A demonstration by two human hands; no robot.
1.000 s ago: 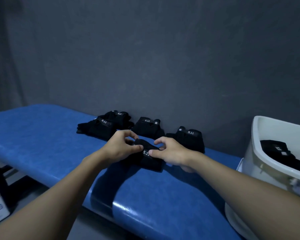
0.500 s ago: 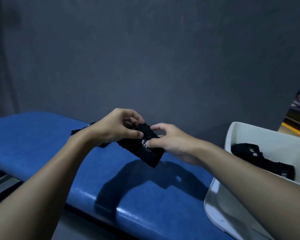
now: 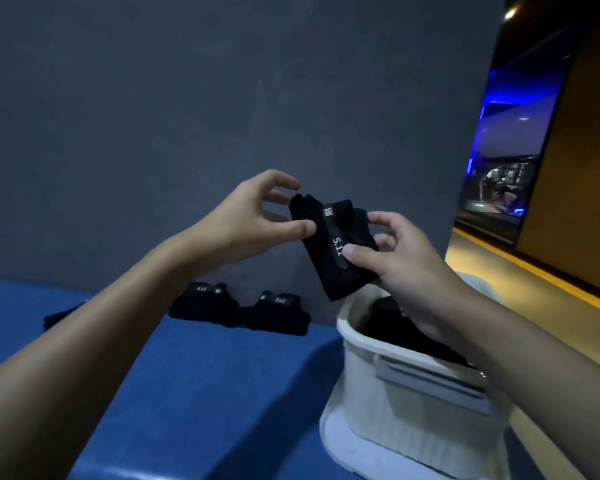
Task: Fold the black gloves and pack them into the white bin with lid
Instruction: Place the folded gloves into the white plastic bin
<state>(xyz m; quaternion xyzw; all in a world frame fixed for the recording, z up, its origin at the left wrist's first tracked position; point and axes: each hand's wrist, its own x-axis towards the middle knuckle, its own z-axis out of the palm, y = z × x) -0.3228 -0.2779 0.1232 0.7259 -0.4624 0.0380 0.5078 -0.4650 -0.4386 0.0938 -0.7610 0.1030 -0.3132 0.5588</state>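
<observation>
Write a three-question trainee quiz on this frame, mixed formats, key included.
1. True or false: the folded black glove rests on the blue bench.
2. The right hand: A. grips the glove B. lies flat on the bench C. holds a lid
3. Fill in: black items already lie inside the white ___.
Key: 1 false, it is held in the air; 2 A; 3 bin.

One folded black fabric glove (image 3: 326, 271) aloft, two black glove bundles (image 3: 205, 304) (image 3: 279, 317) on one blue padded bench (image 3: 187, 393), one white plastic bin (image 3: 395, 414).
</observation>
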